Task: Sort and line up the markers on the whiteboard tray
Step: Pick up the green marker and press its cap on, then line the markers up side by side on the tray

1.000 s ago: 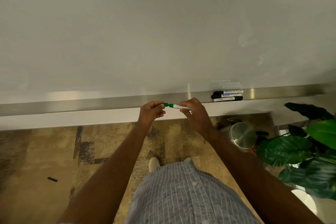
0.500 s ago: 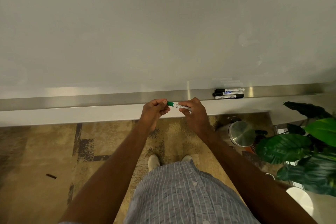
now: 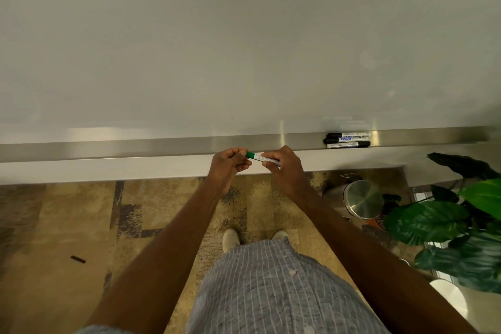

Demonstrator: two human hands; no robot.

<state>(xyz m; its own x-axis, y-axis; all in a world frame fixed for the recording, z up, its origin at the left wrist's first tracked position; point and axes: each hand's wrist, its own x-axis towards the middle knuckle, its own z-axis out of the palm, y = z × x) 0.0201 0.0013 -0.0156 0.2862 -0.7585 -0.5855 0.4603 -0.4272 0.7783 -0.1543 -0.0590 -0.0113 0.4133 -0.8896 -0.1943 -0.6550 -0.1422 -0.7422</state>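
Gripping green-capped white marker at both ends, left hand and right hand, raised nearer steel whiteboard tray; placement left of three black markers judged pending.

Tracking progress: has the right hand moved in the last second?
Yes, slightly left: the right hand has drawn away from the black markers on the tray and closer to the left hand, both holding the green marker.
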